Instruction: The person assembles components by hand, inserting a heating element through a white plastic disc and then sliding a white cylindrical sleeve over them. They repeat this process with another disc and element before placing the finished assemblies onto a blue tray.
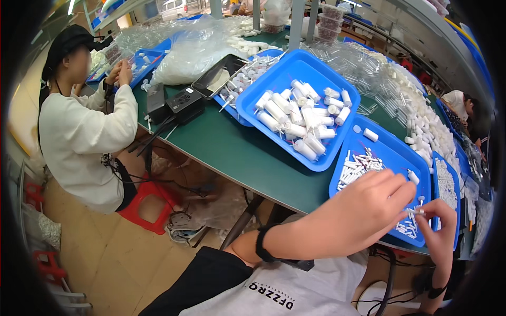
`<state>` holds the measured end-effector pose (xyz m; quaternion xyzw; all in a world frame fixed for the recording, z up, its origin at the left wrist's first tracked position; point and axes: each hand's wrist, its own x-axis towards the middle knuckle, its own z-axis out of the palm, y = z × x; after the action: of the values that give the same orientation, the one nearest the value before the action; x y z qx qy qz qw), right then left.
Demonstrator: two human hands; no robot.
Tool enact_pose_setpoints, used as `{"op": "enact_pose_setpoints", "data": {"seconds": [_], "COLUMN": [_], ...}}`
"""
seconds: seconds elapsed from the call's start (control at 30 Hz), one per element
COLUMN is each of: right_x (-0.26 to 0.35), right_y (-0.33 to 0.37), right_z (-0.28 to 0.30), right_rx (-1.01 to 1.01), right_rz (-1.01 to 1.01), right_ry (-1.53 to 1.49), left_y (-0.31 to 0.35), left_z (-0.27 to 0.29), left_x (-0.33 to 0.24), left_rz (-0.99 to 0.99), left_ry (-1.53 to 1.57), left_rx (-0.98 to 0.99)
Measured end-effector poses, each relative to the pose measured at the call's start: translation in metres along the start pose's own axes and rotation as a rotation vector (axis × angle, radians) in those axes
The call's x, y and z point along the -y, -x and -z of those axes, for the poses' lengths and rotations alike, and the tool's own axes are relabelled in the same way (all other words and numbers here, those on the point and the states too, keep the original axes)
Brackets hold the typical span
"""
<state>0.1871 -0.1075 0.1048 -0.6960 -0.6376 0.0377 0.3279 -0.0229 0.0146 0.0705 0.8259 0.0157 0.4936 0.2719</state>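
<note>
My left hand [375, 203] reaches over a blue tray [392, 145] at the right with its fingers curled together. Anything it may hold is hidden behind the fingers. Just to its right, my right hand [440, 226] pinches a small white piece [420, 211] between thumb and fingertips. Beneath and beside my hands, the tray holds loose short white tubes [356, 167] and a few bigger white cylinders, one of them [370, 135] near its far side. A second blue tray [253, 111], tilted and overlapping it, carries a heap of white cylinders [311, 117] with clear ends.
On the green table [232, 158] stand a black box with a fan [185, 101] and a dark shallow tray [219, 76]. Clear tubes [337, 60] and white parts [421, 124] pile up behind. A co-worker [87, 126] sits at the left beside a red stool [150, 208].
</note>
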Motion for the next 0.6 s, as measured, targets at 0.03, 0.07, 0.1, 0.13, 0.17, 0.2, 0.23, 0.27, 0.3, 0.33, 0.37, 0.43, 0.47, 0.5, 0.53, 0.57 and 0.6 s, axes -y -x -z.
{"op": "enact_pose_setpoints", "data": {"seconds": [0.03, 0.07, 0.1, 0.13, 0.17, 0.2, 0.23, 0.27, 0.3, 0.33, 0.37, 0.43, 0.47, 0.5, 0.53, 0.57, 0.6], "right_x": [-0.010, -0.021, -0.028, -0.037, -0.056, -0.062, -0.070, -0.072, -0.076, -0.079, -0.082, -0.079, -0.076, -0.073, -0.072, -0.071, -0.069], "right_y": [-0.005, -0.008, -0.012, -0.016, -0.012, -0.015, -0.018, -0.024, -0.026, -0.024, -0.022, -0.020, -0.020, -0.020, -0.022, -0.019, -0.018], "right_z": [0.000, -0.001, 0.000, 0.001, 0.000, -0.001, 0.000, 0.000, -0.002, -0.007, -0.008, -0.008, -0.008, -0.008, -0.010, -0.008, -0.005], "right_rx": [-0.004, -0.019, -0.003, 0.014, -0.036, -0.011, 0.048, 0.117, 0.167, 0.174, 0.171, 0.167, 0.171, 0.159, 0.140, 0.137, 0.141], "right_rz": [0.009, -0.034, -0.058, -0.083, -0.060, -0.054, -0.151, -0.207, -0.189, -0.185, -0.156, -0.159, -0.129, -0.080, -0.060, -0.057, -0.047], "right_ry": [0.028, 0.023, 0.048, 0.073, 0.125, 0.109, 0.118, 0.110, 0.103, 0.094, 0.094, 0.079, 0.067, 0.080, 0.099, 0.090, 0.103], "left_y": [-0.005, -0.010, -0.014, -0.018, -0.027, -0.035, -0.051, -0.063, -0.070, -0.076, -0.089, -0.123, -0.124, -0.117, -0.113, -0.100, -0.081], "left_z": [0.013, 0.025, 0.038, 0.053, 0.068, 0.080, 0.089, 0.109, 0.131, 0.152, 0.172, 0.223, 0.270, 0.319, 0.354, 0.392, 0.430], "left_x": [-0.005, -0.009, -0.016, -0.020, -0.021, -0.013, 0.003, -0.003, -0.010, -0.013, -0.005, 0.052, 0.074, 0.093, 0.117, 0.146, 0.166], "left_rz": [-0.048, -0.073, -0.100, -0.118, -0.135, -0.129, -0.118, -0.034, 0.042, 0.118, 0.187, 0.399, 0.412, 0.427, 0.611, 0.572, 0.603], "left_ry": [-0.044, -0.068, -0.096, -0.192, -0.394, -0.237, -0.207, -0.303, -0.395, -0.487, -0.569, -0.919, -1.119, -1.317, -1.395, -1.451, -1.447], "left_rx": [-0.051, -0.091, -0.133, -0.197, -0.131, -0.128, -0.108, -0.068, -0.035, 0.002, 0.051, 0.081, 0.129, 0.179, 0.326, 0.241, 0.309]}}
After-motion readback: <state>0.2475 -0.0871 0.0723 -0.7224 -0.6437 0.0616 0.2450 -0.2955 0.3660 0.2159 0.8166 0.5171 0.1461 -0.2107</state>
